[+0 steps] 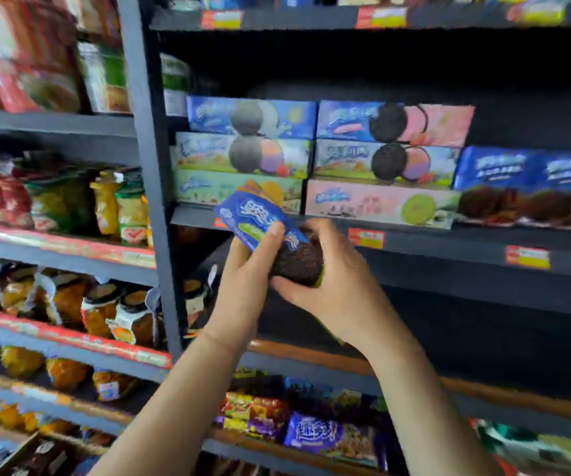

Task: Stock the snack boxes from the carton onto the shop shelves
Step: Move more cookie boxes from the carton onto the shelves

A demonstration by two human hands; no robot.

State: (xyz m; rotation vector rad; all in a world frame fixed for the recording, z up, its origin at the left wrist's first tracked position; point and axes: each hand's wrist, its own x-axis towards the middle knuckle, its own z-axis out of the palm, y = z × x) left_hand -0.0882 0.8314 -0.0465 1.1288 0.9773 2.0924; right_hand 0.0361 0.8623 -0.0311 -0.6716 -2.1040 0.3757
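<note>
Together, left hand [242, 269] and right hand [328, 283] grip, seemingly closed, a snack box [260, 221].

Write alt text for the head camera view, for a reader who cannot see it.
Both hands, the left hand and right hand, hold a blue cookie box tilted in front of a dark shop shelf. That shelf carries two stacks of similar cookie boxes, three high; the shelf below looks mostly empty.
</note>
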